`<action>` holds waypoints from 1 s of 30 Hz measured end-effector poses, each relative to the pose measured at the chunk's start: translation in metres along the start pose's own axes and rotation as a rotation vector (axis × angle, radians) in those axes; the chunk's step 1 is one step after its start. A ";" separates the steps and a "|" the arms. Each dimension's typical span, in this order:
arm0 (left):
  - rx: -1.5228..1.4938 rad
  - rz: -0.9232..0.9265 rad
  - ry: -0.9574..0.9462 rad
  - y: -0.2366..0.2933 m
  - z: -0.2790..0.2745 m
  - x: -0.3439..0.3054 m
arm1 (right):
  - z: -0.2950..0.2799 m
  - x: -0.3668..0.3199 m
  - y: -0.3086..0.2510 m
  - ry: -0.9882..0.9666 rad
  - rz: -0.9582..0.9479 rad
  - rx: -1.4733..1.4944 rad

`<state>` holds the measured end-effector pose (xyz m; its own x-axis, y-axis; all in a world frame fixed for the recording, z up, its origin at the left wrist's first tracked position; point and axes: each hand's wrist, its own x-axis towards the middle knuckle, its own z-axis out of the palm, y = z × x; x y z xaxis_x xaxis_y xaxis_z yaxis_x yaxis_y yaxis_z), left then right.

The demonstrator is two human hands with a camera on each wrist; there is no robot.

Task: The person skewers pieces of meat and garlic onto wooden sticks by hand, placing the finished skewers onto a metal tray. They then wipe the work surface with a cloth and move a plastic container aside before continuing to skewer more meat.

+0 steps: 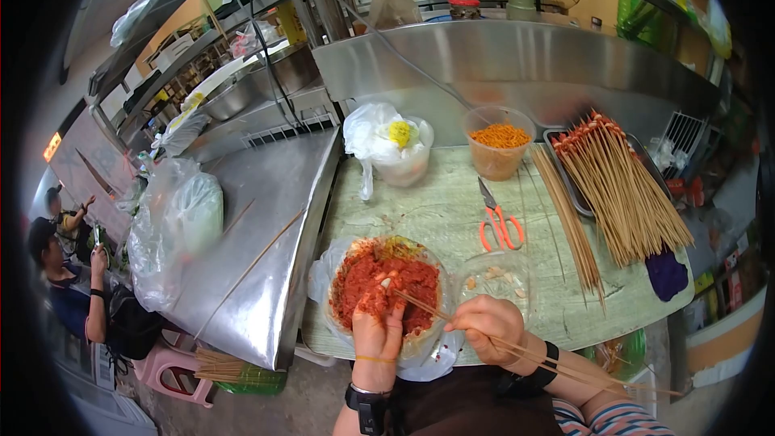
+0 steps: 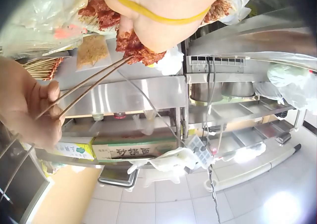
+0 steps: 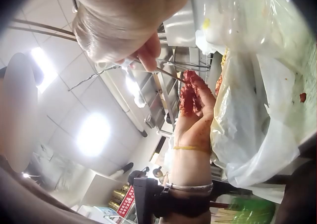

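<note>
A bag-lined bowl [image 1: 323,300] of red, paste-coated minced or chopped meat [image 1: 416,278] stands at the front of the table. Over it my left hand [image 1: 377,331], its fingers smeared red, holds a clump of the meat [image 2: 138,50]. A small whitish piece [image 1: 386,282] shows at those fingertips. My right hand [image 1: 488,328] grips two thin bamboo skewers [image 2: 94,88], whose front ends reach the clump in the left fingers. Just beyond the right hand lies a clear plastic box [image 1: 529,273] with several pale pieces in it.
Orange-handled scissors [image 1: 500,228] lie mid-table, below a tub of orange shreds [image 1: 499,139]. To the right are bare skewers [image 1: 569,230] and a tray [image 1: 557,163] heaped with loaded skewers. A white-bagged tub [image 1: 400,163] stands behind; a steel counter [image 1: 250,242] adjoins at left. Two people are farther left.
</note>
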<state>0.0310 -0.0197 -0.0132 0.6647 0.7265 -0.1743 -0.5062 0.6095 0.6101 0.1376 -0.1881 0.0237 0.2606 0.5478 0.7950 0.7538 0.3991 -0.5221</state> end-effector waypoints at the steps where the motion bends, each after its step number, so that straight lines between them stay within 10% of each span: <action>1: -0.001 0.002 -0.001 0.000 -0.001 0.000 | 0.001 0.000 0.000 0.000 -0.003 0.000; 30: -0.125 -0.002 -0.034 -0.003 -0.023 0.011 | 0.024 0.003 0.004 -0.009 -0.198 -0.037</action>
<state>0.0276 -0.0062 -0.0348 0.6828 0.7155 -0.1476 -0.5684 0.6472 0.5080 0.1265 -0.1671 0.0170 0.0995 0.4676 0.8783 0.8116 0.4726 -0.3435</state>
